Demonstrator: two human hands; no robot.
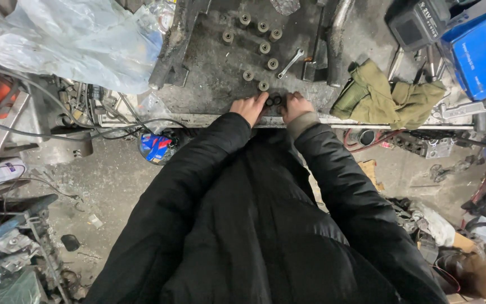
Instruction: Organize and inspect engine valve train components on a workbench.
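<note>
small dark rings (273,101) half hidden between hands, blue box (482,48) cropped

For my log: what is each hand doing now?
Left hand: curled at the dark rings; grip cannot be told.
Right hand: same, touching the rings; grip cannot be told.

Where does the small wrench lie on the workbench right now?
In the head view the wrench lies on the dark bench, beyond the right hand, just right of the small metal rollers.
</note>
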